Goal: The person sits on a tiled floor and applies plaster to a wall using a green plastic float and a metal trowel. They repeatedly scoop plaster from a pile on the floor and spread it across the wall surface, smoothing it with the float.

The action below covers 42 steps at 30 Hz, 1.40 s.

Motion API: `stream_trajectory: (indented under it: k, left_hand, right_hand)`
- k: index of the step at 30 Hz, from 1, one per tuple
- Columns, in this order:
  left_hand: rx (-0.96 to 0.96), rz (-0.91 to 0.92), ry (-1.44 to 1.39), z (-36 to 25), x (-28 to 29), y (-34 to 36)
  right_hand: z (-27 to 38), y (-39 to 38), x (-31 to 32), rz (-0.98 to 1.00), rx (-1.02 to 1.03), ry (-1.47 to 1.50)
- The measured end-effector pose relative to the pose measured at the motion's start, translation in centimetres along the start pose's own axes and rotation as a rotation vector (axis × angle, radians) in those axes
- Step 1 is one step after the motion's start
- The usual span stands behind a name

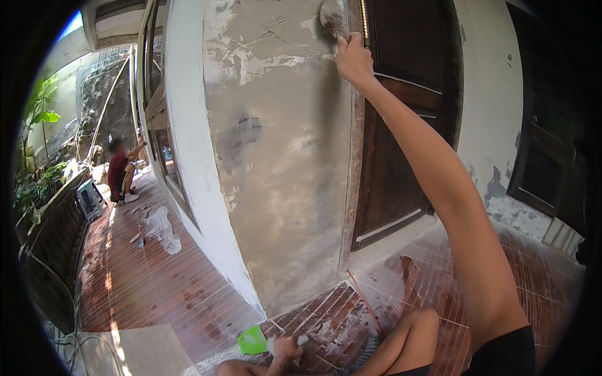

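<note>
My right arm reaches up to the top of a patchy grey-beige plastered wall point(282, 163), beside the dark door frame. In my right hand point(355, 61), fingers closed, is a rounded, grey-smeared hand tool point(332, 19) held against the plaster; its exact kind is unclear. Low down near my knees, my left hand point(286, 348) is closed on a bright green plastic scraper point(253, 340) with a flat, wide blade. Something pale shows by the left fingers, too small to name. Rough, peeling patches run across the plaster's upper part.
A dark wooden door point(401, 156) stands right of the plaster. Red tiled floor point(144, 276) carries white dust and debris, with an orange strip point(364, 301) near my leg. Far left, another person point(121, 170) crouches by the window, near a blue-grey stool point(91, 199) and a dark bench point(53, 250).
</note>
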<state>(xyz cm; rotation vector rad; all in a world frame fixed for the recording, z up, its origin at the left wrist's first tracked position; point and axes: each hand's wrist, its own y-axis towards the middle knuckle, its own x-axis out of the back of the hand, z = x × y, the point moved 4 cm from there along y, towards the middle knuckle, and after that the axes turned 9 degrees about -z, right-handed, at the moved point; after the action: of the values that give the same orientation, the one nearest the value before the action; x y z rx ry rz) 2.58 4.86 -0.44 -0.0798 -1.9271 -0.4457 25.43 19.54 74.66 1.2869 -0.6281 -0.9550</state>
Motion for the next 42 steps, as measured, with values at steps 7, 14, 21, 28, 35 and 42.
stream_trajectory:
  k: [7, 14, 21, 28, 35, 42]
  left_hand:
    - [0.041, 0.086, -0.017, -0.7, 0.9, 0.8]
    - [-0.009, -0.064, -0.035, -0.5, 0.8, -0.1]
    - [-0.035, 0.002, 0.063, -0.2, 0.3, 0.0]
    - [-0.102, -0.109, 0.014, -0.8, 1.1, 0.3]
    - [-0.012, 0.078, 0.051, -0.4, 0.5, 0.1]
    - [-0.007, 0.047, 0.031, -0.4, 0.4, 0.1]
  right_hand:
    - [4.3, -6.3, -2.9, 0.344, 0.181, 0.055]
    - [4.1, -3.7, 1.7, 0.085, 0.356, 0.254]
    - [0.9, -3.8, -1.4, 0.344, -0.165, 0.209]
    - [2.5, -4.2, 1.2, 0.536, 0.069, 0.211]
    - [3.9, -3.4, 0.3, 0.436, -0.356, 0.308]
    - [5.1, -3.4, 2.0, 0.644, 0.017, 0.298]
